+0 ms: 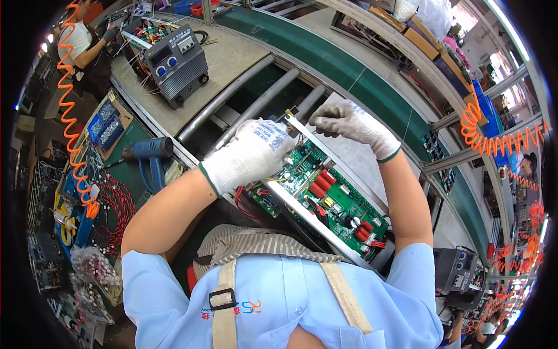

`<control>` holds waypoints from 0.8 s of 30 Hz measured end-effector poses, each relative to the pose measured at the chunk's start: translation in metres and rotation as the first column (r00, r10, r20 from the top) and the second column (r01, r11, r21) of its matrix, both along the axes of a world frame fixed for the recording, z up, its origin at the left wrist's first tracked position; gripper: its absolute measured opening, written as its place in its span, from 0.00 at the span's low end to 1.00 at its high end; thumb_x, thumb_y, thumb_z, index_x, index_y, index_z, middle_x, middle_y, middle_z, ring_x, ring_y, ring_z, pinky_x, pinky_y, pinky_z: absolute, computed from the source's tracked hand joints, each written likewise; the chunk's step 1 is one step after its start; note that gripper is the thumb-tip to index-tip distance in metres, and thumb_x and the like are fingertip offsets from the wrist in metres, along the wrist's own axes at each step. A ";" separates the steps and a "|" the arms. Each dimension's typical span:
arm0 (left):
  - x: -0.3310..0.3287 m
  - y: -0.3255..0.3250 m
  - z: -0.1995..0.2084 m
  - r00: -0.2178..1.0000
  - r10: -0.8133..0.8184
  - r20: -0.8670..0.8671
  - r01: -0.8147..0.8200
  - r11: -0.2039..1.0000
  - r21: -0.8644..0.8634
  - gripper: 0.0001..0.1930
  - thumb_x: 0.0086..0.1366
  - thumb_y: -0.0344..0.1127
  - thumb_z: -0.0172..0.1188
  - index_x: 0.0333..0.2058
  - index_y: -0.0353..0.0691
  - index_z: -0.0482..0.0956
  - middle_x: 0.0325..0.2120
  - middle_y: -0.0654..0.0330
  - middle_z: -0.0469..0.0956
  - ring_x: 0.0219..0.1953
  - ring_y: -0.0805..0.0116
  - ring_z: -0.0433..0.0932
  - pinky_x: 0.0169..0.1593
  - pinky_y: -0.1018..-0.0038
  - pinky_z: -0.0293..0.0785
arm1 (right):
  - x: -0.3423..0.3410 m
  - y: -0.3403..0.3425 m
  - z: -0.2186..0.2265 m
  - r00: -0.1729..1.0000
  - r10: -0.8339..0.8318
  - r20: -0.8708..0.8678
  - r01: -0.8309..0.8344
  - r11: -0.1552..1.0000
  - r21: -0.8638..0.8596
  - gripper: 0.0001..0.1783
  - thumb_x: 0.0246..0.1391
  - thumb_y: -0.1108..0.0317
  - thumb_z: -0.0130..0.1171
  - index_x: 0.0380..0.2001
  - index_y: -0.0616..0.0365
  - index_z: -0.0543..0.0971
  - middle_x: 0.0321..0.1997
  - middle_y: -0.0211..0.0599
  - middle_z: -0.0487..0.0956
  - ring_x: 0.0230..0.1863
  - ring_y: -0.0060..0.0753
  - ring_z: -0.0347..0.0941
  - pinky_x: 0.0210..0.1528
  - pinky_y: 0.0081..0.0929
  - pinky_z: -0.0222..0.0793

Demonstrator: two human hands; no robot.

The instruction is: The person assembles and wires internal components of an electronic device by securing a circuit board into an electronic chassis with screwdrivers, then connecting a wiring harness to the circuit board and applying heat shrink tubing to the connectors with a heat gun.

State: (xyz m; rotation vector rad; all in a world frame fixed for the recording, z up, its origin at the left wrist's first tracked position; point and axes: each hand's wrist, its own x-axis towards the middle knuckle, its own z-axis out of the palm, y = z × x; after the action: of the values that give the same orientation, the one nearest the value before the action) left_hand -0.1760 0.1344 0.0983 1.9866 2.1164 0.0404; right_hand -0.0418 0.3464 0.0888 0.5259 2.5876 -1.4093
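Your left hand (256, 148), in a white knitted glove, is covering the upper-left end of an open metal chassis; its back is facing the camera and hiding the fingertips, so you cannot tell whether it is grasping anything. Your right hand (349, 125), gloved too, is hovering just beyond the chassis's upper end with its fingers curling inward; whether a small part is sitting between them, you cannot tell. Between your forearms, close in front of you, the green circuit board (289, 185) is lying inside the chassis, with a pale metal rail (317, 222) running along its near side and red cylindrical components (321, 183) standing on it. Red wires (247, 203) are hanging out beside your left wrist. Farther left, a blue heat gun (152, 152) is lying on the bench near a tangle of red and black wires (116, 203), and blue bins (107, 129) are holding small parts. Beyond your hands, steel rollers (261, 96) are spanning the line, and a dark grey machine (177, 70) with blue knobs is standing past them. At the upper left, another person (78, 43) is working, while orange coiled hoses (67, 104) are hanging at both sides.
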 end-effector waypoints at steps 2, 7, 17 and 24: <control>0.003 0.006 0.005 0.997 -0.019 -0.070 0.015 0.998 -0.060 0.13 0.56 0.37 0.60 0.40 0.45 0.83 0.37 0.55 0.78 0.44 0.57 0.80 0.48 0.62 0.75 | -0.006 -0.007 -0.006 0.999 0.048 -0.019 -0.049 0.999 -0.022 0.16 0.62 0.57 0.58 0.42 0.59 0.81 0.32 0.27 0.80 0.32 0.17 0.73 0.34 0.20 0.71; 0.000 0.014 0.015 0.992 -0.022 -0.123 -0.010 0.968 -0.251 0.15 0.53 0.40 0.63 0.40 0.45 0.84 0.38 0.55 0.79 0.45 0.57 0.80 0.49 0.61 0.74 | -0.012 -0.017 0.000 0.995 0.062 -0.075 -0.060 0.998 0.033 0.17 0.60 0.59 0.58 0.44 0.62 0.80 0.38 0.37 0.82 0.39 0.25 0.78 0.44 0.26 0.74; -0.002 0.015 0.014 0.985 -0.029 -0.172 -0.020 0.960 -0.278 0.17 0.52 0.46 0.65 0.38 0.44 0.85 0.36 0.55 0.79 0.44 0.57 0.80 0.49 0.60 0.74 | -0.018 -0.005 -0.029 0.986 0.104 -0.131 -0.103 0.995 0.012 0.20 0.60 0.57 0.58 0.45 0.62 0.80 0.37 0.37 0.84 0.38 0.25 0.79 0.42 0.27 0.75; 0.003 0.020 0.019 0.980 -0.033 -0.197 -0.028 0.954 -0.300 0.16 0.53 0.46 0.64 0.37 0.43 0.85 0.33 0.55 0.80 0.41 0.57 0.81 0.50 0.61 0.74 | -0.022 -0.009 -0.027 0.985 0.113 -0.133 -0.107 0.993 0.055 0.20 0.58 0.56 0.57 0.45 0.62 0.81 0.34 0.39 0.84 0.33 0.27 0.78 0.38 0.28 0.75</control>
State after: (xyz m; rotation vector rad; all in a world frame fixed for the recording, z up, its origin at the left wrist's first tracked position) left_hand -0.1731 0.1542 0.1170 1.8761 2.0850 -0.4753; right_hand -0.0639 0.3376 0.0615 0.2970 2.7153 -1.3962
